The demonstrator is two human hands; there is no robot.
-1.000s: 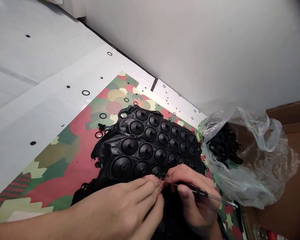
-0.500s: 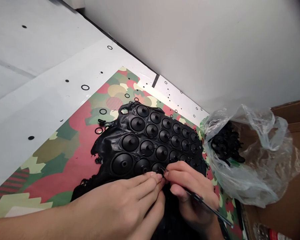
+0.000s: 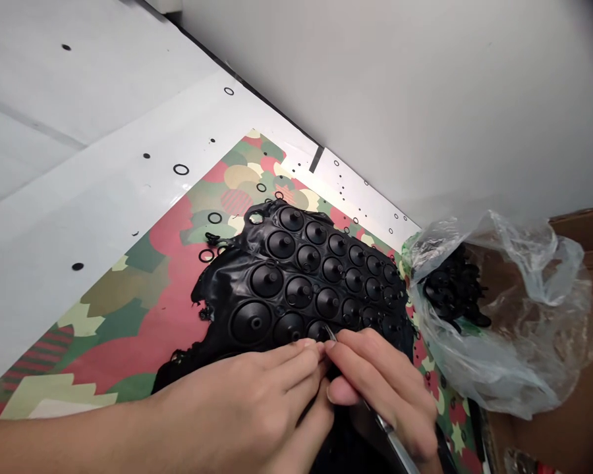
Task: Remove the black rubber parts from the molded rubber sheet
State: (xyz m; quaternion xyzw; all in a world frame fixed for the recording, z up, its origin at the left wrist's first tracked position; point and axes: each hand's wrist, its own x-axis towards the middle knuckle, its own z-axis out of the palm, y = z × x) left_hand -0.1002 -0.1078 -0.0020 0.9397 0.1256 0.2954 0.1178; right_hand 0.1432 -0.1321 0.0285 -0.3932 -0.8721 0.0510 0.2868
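A black moulded rubber sheet (image 3: 296, 276) covered with several round domed parts lies on a camouflage-patterned mat (image 3: 143, 316). My left hand (image 3: 247, 408) presses flat on the sheet's near edge, fingers stretched out together toward a dome. My right hand (image 3: 385, 388) is closed around a thin metal tool (image 3: 375, 411), held like a pen. The tool's tip (image 3: 329, 331) touches a dome in the near row, right beside my left fingertips.
A clear plastic bag (image 3: 504, 322) holding several loose black rubber parts (image 3: 454, 289) lies to the right, partly over a brown cardboard box (image 3: 583, 309). Small black rings (image 3: 180, 169) and dots are scattered on the white tabletop (image 3: 79, 131). A grey wall (image 3: 425, 85) rises behind.
My right hand has turned the tool steeper, its tail swinging down toward me, and the tip has shifted slightly on the near dome. The view has drifted a little.
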